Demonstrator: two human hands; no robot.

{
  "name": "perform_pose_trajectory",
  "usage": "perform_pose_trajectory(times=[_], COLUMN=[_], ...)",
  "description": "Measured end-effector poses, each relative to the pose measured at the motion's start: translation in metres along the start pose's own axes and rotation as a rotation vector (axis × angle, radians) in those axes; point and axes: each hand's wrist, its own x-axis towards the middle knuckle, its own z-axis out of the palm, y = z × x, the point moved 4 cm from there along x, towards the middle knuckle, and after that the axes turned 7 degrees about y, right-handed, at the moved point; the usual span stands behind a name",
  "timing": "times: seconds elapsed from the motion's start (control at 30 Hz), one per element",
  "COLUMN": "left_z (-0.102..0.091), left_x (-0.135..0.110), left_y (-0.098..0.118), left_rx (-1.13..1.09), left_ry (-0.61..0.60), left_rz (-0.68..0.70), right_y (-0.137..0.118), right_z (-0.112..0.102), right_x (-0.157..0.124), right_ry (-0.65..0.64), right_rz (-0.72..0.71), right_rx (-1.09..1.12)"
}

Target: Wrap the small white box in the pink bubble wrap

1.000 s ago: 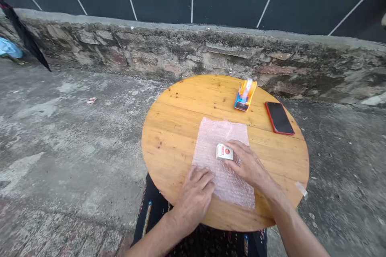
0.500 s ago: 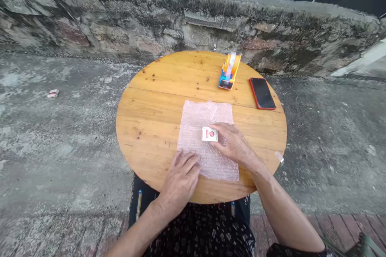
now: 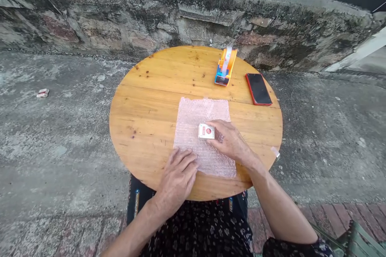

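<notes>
Box (image 3: 206, 131) mid bubble wrap (image 3: 193, 118), R hand (image 3: 230, 144) pinching it; L hand (image 3: 177, 174) flat on near edge.

A round wooden tabletop (image 3: 144, 108) carries a bubble wrap sheet (image 3: 196, 112) flat at its near middle. Toward the far edge stands an orange tape dispenser (image 3: 224, 67), a red-cased phone (image 3: 258, 88) just right of it. A strip of tape (image 3: 275, 152) sticks to the near right rim
</notes>
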Motion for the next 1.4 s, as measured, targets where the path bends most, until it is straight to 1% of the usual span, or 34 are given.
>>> perform_pose_trajectory(times=[0.1,0.2,0.27,0.37,0.47,0.53,0.6,0.67,0.73,0.8,0.87,1.03,1.1,1.13,1.2,1.23,1.3,1.4], left_z=[-0.009,-0.022,-0.029,-0.033,-0.03,-0.025,-0.019,-0.013,-0.007,-0.002,0.002,0.01,0.011,0.012,0.012,0.011,0.009,0.004], left_x=[0.011,0.03,0.046,0.071,0.096,0.109,0.118,0.122,0.121,0.118,0.116,0.115,0.115,0.115,0.117,0.117,0.12,0.122], left_y=[0.003,0.005,0.004,-0.003,-0.012,-0.018,-0.026,-0.034,-0.043,-0.05,-0.055,-0.061,-0.063,-0.063,-0.062,-0.061,-0.059,-0.056], left_rx=[-0.04,-0.046,-0.041,-0.028,-0.02,-0.018,-0.027,-0.062,-0.126,-0.189,-0.237,-0.327,-0.336,-0.337,-0.344,-0.347,-0.344,-0.338], left_ry=[0.009,0.029,0.021,-0.015,-0.039,-0.075,-0.118,-0.161,-0.192,-0.198,-0.19,-0.167,-0.158,-0.154,-0.153,-0.155,-0.157,-0.164], left_rz=[-0.002,0.018,0.021,-0.004,-0.014,-0.041,-0.102,-0.196,-0.3,-0.373,-0.404,-0.418,-0.427,-0.429,-0.419,-0.406,-0.381,-0.37], right_y=[0.001,0.0,0.001,0.003,0.004,0.005,0.007,0.011,0.016,0.021,0.024,0.027,0.02,0.015,0.0,-0.009,-0.025,-0.038], right_z=[0.0,-0.006,-0.019,-0.047,-0.071,-0.077,-0.074,-0.064,-0.054,-0.046,-0.041,-0.038,-0.04,-0.042,-0.044,-0.044,-0.037,-0.021], right_x=[0.0,-0.001,-0.005,-0.014,-0.024,-0.026,-0.024,-0.018,-0.013,-0.008,-0.006,-0.009,-0.011,-0.013,-0.017,-0.019,-0.021,-0.021], right_ry=[-0.021,-0.039,-0.001,0.088,0.092,0.091,0.1,0.108,0.114,0.128,0.141,0.171,0.221,0.269,0.372,0.402,0.378,0.274], right_rz=[0.007,0.014,0.034,0.127,0.209,0.205,0.175,0.151,0.148,0.153,0.15,0.121,0.1,0.092,0.057,0.029,-0.05,-0.138], right_rx=[0.009,0.086,0.187,0.307,0.322,0.262,0.185,0.132,0.108,0.088,0.044,-0.084,-0.159,-0.21,-0.294,-0.311,-0.287,-0.243])
